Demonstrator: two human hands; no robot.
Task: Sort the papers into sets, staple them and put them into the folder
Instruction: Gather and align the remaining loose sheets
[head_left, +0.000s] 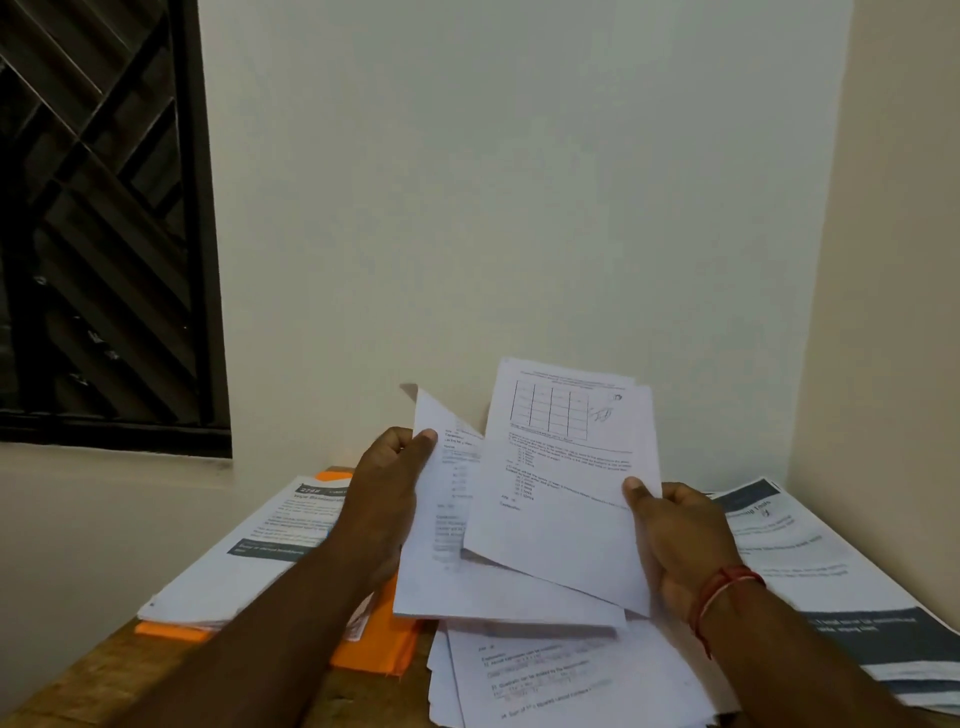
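Off-white wall (519, 182), matte and plain, fills most of the frame. Dark window (104, 208) with diagonal slats, upper left. Wooden table (104, 670), grain visible, along the bottom edge.

Right pile (810, 571): printed sheets with dark banner blocks, lower right. Left pile (249, 561): similar print, resting on the orange folder (374, 639), which lies flat left of centre (one corner juts out from under). Loose pile (561, 675): white pages, black text, fanned unevenly, bottom centre.

Raised mid-frame:
- Back sheets (441, 561), thin and bowed, pinched at the left edge by the left hand (389, 493), thumb in front, fingers behind.
- Grid sheet (561, 467) (ruled table on top, text beneath) overlaps them, tilted. Right hand (675, 540) clamps its right edge, thumb on the face.

Red thread (722, 592) circles the right wrist.
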